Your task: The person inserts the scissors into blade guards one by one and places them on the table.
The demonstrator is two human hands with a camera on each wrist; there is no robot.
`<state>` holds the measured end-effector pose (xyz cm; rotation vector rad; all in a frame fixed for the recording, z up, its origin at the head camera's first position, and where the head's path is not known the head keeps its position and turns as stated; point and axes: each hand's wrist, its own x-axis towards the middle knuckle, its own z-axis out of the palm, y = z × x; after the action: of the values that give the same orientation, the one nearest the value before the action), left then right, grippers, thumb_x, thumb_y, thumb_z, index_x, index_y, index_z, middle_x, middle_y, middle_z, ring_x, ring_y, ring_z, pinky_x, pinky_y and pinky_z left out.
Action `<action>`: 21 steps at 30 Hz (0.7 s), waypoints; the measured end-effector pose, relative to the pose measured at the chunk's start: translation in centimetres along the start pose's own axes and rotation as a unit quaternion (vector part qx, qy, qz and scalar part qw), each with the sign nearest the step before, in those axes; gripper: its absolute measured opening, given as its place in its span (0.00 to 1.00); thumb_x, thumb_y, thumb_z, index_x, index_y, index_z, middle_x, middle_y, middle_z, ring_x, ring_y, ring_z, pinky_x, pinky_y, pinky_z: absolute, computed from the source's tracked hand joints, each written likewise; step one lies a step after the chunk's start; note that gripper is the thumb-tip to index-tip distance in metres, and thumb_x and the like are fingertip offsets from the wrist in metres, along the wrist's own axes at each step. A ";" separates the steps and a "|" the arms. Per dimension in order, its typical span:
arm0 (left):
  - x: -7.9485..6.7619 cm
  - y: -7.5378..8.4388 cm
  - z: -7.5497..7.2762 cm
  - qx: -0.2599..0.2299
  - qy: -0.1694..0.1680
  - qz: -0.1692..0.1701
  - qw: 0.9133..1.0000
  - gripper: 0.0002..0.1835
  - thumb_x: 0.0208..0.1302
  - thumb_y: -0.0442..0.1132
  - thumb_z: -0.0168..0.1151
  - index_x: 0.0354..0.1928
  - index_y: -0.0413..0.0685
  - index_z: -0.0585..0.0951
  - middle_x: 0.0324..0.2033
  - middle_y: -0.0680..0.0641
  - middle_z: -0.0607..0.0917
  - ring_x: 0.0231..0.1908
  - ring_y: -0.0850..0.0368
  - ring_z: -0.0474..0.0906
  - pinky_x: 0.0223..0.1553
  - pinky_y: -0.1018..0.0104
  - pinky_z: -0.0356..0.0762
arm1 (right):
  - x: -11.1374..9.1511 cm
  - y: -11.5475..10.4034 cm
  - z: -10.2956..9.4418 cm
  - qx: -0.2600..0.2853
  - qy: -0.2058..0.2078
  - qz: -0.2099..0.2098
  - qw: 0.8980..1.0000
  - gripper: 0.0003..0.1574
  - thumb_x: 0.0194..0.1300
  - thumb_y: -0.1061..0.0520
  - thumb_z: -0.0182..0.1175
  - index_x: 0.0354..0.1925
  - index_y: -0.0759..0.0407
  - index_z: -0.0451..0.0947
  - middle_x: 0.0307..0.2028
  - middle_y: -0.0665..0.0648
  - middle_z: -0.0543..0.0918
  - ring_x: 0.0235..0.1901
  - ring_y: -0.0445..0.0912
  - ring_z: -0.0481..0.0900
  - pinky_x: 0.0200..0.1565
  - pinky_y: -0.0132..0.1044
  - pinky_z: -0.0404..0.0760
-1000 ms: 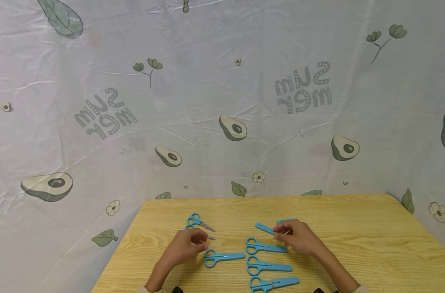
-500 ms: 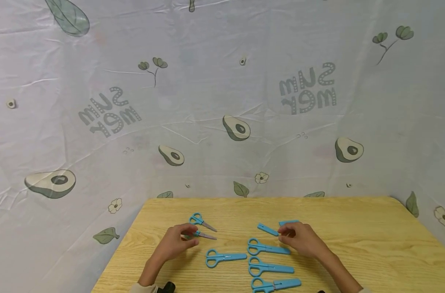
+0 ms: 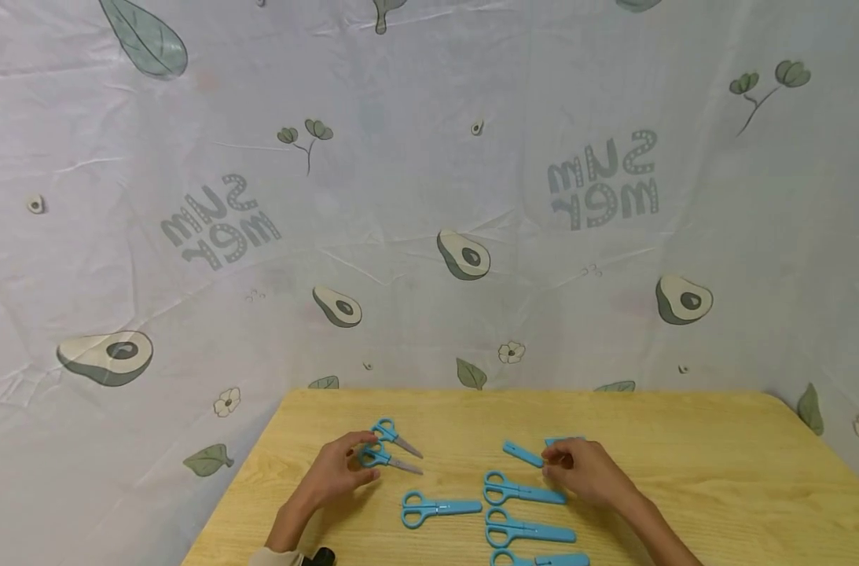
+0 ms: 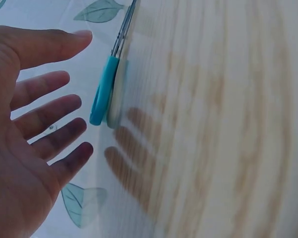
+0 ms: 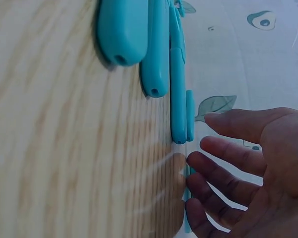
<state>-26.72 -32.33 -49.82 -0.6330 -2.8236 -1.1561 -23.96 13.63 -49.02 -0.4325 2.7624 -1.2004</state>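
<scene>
My left hand (image 3: 335, 469) hovers with spread fingers just left of a bare pair of blue-handled scissors (image 3: 390, 458). A second bare pair (image 3: 401, 442) lies right behind it. In the left wrist view, a blue scissors handle (image 4: 103, 94) is apart from the fingertips. Loosely bent, the fingers of my right hand (image 3: 590, 473) hang beside a loose blue blade cover (image 3: 523, 453). Another blade cover (image 3: 563, 439) is partly hidden behind that hand. The right wrist view shows the right hand (image 5: 268, 168) with nothing between thumb and fingers.
Capped blue scissors (image 3: 439, 508) lie at centre front of the wooden table (image 3: 691, 487). To their right is a column of capped scissors (image 3: 524, 492), (image 3: 530, 531), (image 3: 542, 559), the nearest cut off by the frame. A printed curtain (image 3: 401, 196) hangs behind the table.
My left hand has let go of the nearer bare scissors and drawn back left, uncovering their handles. The right hand stays beside the loose cover. The head view has shifted slightly.
</scene>
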 end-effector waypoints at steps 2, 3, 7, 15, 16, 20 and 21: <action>0.1 -0.2 0.0 0.011 -0.006 0.004 1.000 0.31 0.65 0.40 0.79 0.67 0.37 0.81 0.68 0.33 0.81 0.69 0.29 0.77 0.68 0.34 0.78 | 0.2 0.2 0.1 0.004 0.005 -0.002 1.000 0.15 0.71 0.55 0.72 0.52 0.63 0.88 0.46 0.54 0.91 0.41 0.44 0.86 0.39 0.33 0.87; 0.2 -0.3 0.1 0.016 -0.008 0.004 1.000 0.32 0.65 0.41 0.79 0.68 0.37 0.80 0.69 0.33 0.81 0.70 0.29 0.76 0.68 0.33 0.77 | 0.3 0.3 0.2 0.005 0.006 -0.005 1.000 0.16 0.71 0.56 0.72 0.52 0.63 0.88 0.47 0.54 0.91 0.42 0.45 0.86 0.40 0.33 0.87; 0.4 -0.7 0.2 0.022 -0.018 0.001 1.000 0.36 0.65 0.42 0.79 0.71 0.35 0.78 0.70 0.32 0.80 0.71 0.28 0.75 0.70 0.33 0.74 | 0.7 0.6 0.4 0.004 0.010 -0.020 1.000 0.18 0.70 0.55 0.73 0.53 0.64 0.88 0.48 0.56 0.91 0.42 0.46 0.87 0.41 0.33 0.87; 0.4 -1.0 0.3 0.008 -0.037 -0.007 0.999 0.37 0.66 0.43 0.78 0.73 0.38 0.76 0.70 0.32 0.79 0.71 0.27 0.74 0.70 0.33 0.74 | 1.5 0.6 0.8 -0.009 0.012 -0.021 1.000 0.24 0.67 0.55 0.75 0.56 0.66 0.86 0.52 0.59 0.91 0.48 0.54 0.88 0.48 0.46 0.90; 0.4 -1.0 0.4 0.009 -0.036 -0.005 0.999 0.36 0.66 0.42 0.79 0.73 0.38 0.77 0.70 0.32 0.80 0.70 0.28 0.75 0.70 0.34 0.75 | 1.7 0.6 0.9 -0.009 0.014 -0.020 1.000 0.24 0.67 0.55 0.76 0.56 0.66 0.86 0.52 0.59 0.91 0.49 0.54 0.88 0.49 0.48 0.90; 0.6 -0.9 0.4 0.006 -0.029 0.002 1.000 0.33 0.64 0.39 0.80 0.70 0.39 0.80 0.67 0.34 0.83 0.68 0.30 0.79 0.68 0.36 0.78 | 2.2 0.5 1.3 -0.015 0.024 -0.015 0.999 0.24 0.64 0.57 0.77 0.56 0.66 0.87 0.52 0.58 0.89 0.50 0.55 0.87 0.52 0.52 0.90; 0.7 -0.8 0.3 0.009 -0.026 0.007 1.000 0.32 0.63 0.38 0.80 0.68 0.39 0.81 0.66 0.34 0.84 0.66 0.30 0.80 0.67 0.37 0.79 | 2.3 0.4 1.3 -0.018 0.026 -0.014 0.999 0.24 0.64 0.57 0.78 0.56 0.66 0.87 0.51 0.57 0.89 0.50 0.55 0.87 0.52 0.53 0.89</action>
<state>-27.59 -32.40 -50.49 -0.6917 -2.8642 -1.1261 -26.01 12.26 -50.18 -0.4518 2.8364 -1.1859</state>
